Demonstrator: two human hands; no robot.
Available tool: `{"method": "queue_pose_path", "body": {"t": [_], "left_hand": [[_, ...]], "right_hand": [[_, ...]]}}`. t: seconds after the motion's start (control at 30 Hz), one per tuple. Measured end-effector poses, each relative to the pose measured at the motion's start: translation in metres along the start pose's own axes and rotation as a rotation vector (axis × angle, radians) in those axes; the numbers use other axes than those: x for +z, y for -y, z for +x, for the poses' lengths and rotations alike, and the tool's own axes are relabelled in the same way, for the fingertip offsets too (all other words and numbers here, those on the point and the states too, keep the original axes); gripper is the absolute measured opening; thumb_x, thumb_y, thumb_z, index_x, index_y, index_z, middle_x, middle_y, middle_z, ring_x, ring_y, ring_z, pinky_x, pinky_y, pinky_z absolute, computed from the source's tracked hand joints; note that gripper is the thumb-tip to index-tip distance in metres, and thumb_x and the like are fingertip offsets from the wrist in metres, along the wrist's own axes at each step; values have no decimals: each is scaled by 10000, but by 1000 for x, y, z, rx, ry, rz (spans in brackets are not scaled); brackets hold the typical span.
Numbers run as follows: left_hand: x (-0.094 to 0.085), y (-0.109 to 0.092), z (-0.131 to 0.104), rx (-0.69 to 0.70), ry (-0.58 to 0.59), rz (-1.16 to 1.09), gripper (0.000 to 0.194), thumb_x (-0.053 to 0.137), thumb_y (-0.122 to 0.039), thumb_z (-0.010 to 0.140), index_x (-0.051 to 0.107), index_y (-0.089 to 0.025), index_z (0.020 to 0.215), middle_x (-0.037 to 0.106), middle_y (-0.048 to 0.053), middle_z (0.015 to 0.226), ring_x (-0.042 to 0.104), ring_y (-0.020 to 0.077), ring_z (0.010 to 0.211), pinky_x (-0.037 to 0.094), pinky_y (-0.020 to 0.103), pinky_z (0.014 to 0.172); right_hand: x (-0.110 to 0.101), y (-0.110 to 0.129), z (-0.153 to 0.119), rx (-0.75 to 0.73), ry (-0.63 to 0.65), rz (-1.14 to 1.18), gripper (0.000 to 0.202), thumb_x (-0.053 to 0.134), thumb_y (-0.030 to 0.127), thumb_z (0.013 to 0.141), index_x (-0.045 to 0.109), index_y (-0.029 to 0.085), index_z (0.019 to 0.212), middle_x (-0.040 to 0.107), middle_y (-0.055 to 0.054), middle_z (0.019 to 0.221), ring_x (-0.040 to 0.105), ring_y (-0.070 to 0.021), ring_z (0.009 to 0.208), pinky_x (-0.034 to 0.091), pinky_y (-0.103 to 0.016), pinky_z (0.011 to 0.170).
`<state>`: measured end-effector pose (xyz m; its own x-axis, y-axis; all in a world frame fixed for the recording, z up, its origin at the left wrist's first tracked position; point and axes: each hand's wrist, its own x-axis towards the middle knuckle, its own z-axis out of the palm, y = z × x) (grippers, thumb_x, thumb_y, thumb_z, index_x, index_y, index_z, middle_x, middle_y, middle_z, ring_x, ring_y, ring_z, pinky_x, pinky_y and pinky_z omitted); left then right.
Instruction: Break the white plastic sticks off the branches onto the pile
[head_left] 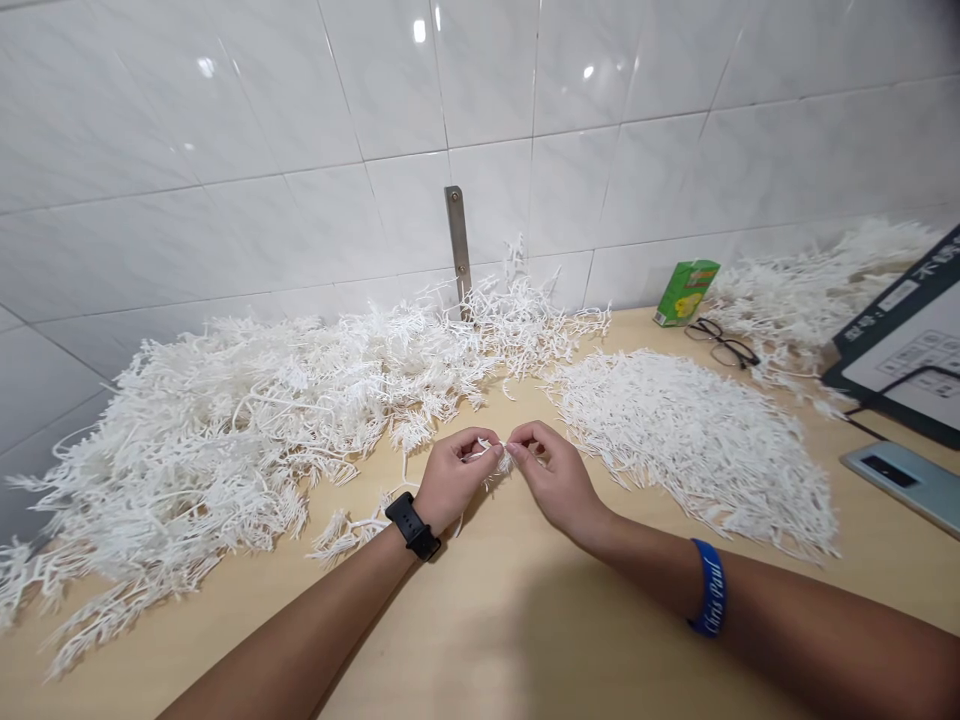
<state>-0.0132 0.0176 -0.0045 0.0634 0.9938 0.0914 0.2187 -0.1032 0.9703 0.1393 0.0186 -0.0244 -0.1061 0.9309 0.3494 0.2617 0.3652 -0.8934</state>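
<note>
My left hand (pixel 459 475), below a black watch strap on the wrist, pinches a small white branched piece (pixel 504 464) between thumb and fingertips. My right hand (pixel 553 478) meets it from the other side, thumb and forefinger closed on the same piece. Both sets of fingertips nearly touch above the wooden table (pixel 480 620). To the left spreads a large heap of white branched strands (pixel 247 420). A flatter pile of short white pieces (pixel 690 440) lies to the right. A few loose strands (pixel 349 535) rest beside my left wrist.
A metal bracket (pixel 457 245) stands against the tiled wall (pixel 300 90). At the right are a green box (pixel 685 292), eyeglasses (pixel 724 343), another white heap (pixel 810 290), a dark-edged box with printing (pixel 911 340), a black cable and a phone (pixel 911 485).
</note>
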Motion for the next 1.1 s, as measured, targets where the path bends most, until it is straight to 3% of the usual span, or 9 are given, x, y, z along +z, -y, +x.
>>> {"method": "queue_pose_path", "body": {"t": [0.23,0.63,0.8,0.87,1.1], "left_hand": [[0,-7,-1,-82,3,-59,391,721,-510,669,679,-131,754,290,-81,483,235,50,470,174,205,458],[0,-9,-1,-158,48,-100,388,751,-492,649,693,-124,758,304,-83,449,226,39,438,161,210,442],[-4,1,2,-129,94,-101,369,769,-465,645,711,-125,776,374,-62,471,254,45,450,164,217,447],[-7,4,3,-115,87,-102,359,751,-464,673,704,-134,805,340,-70,472,250,47,448,154,215,445],[-11,3,4,-157,54,-211,423,681,-455,737,612,-192,1061,260,-109,500,233,48,416,186,192,422]], "right_hand": [[1,-1,-1,19,0,28,129,512,294,880,572,204,809,616,-21,807,552,-170,762,418,-289,704],[0,-2,-3,-7,-38,45,104,500,265,881,551,204,813,588,-18,809,539,-168,766,410,-287,695],[-8,-14,7,73,-204,20,103,491,291,873,529,208,826,589,-23,815,538,-181,769,419,-309,720],[-11,-16,11,78,-263,3,112,489,307,875,532,208,845,591,-28,832,538,-184,781,424,-320,742],[-10,-16,10,41,-281,-126,78,494,261,842,553,210,847,599,-59,898,536,-215,844,419,-346,756]]}}
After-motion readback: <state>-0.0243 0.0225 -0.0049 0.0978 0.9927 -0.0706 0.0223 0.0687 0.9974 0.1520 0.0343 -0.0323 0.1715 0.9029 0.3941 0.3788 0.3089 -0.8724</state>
